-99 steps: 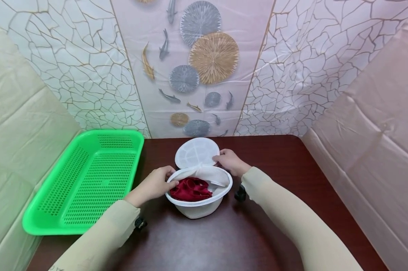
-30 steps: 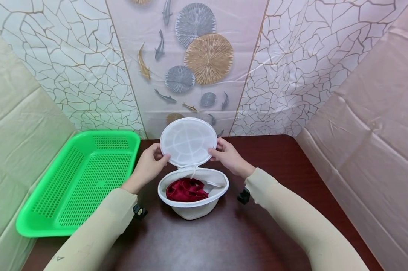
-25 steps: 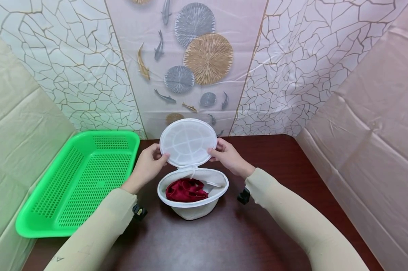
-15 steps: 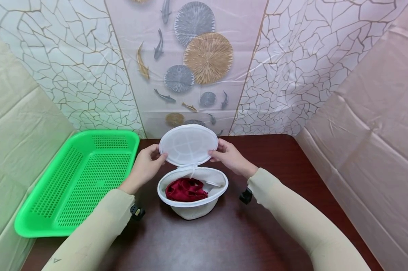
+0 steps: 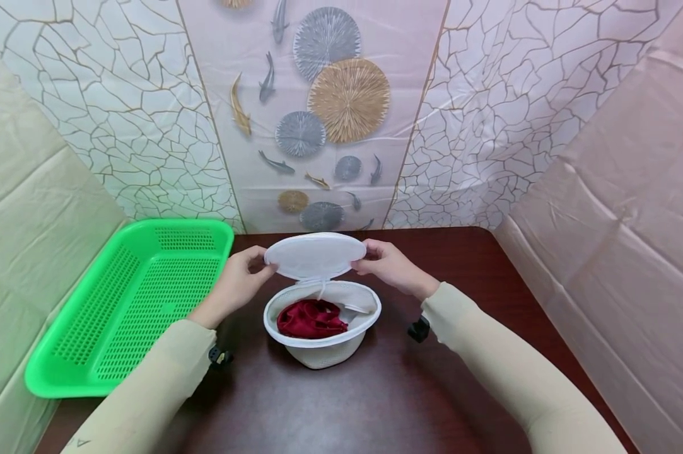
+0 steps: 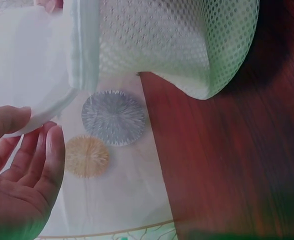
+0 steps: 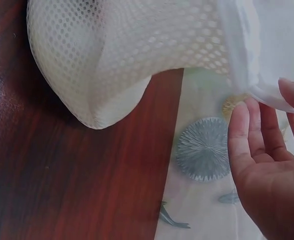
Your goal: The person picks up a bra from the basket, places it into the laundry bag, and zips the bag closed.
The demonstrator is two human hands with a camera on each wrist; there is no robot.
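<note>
A white mesh laundry bag (image 5: 325, 354) stands on the dark table with its mouth uncovered, and a bundle of dark red fabric (image 5: 309, 318) lies inside. Its round white lid (image 5: 315, 255), joined at the back rim, slants over the rear of the bag. My left hand (image 5: 234, 282) pinches the lid's left edge; in the left wrist view the thumb of the left hand (image 6: 24, 172) is above that edge and the fingers below. On the opposite edge, my right hand (image 5: 395, 270) pinches the lid between thumb and fingers. A white cord hangs from the hinge into the bag.
A green perforated plastic basket (image 5: 165, 309) stands on the left of the table (image 5: 341, 410). Behind the bag rises a patterned wall covering (image 5: 352, 183), and pale cloth-like panels (image 5: 608, 252) flank both sides.
My left hand has gone from the bag's rim to the lid. Both hands raised the lid upright, then tipped its top forward and down toward the bag. The red fabric has stayed put.
</note>
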